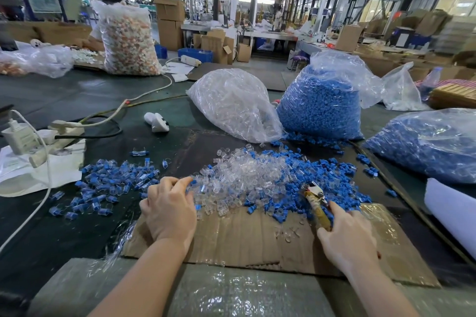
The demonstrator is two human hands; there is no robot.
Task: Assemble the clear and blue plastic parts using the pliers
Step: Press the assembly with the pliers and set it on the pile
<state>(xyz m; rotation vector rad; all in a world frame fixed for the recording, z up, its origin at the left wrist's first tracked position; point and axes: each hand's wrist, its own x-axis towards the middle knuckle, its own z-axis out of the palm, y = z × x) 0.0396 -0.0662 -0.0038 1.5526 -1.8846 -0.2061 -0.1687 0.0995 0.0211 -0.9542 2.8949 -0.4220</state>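
Your left hand lies palm down at the near left edge of the heap of clear parts, its fingers curled into the loose pieces; whether it pinches one cannot be told. Your right hand grips the taped handles of the pliers, whose head points away from you into the loose blue parts just ahead of it. The two hands are well apart, both over a flattened cardboard sheet that covers the dark bench.

Left of your left hand, a scatter of assembled clear-and-blue pieces spreads over the bench. Beyond that scatter sit a white power strip with a charger plugged in, and its cables trailing away.

Directly beyond the heaps, three bags stand in the way of any reach forward: a bag of clear parts ahead of your left hand, an open bag of blue parts ahead of your right, and a second blue bag lying far to the right. A small white device rests on the bench left of the clear bag. A white foam roll lies right of your right hand. Bubble wrap covers the near edge between your forearms.
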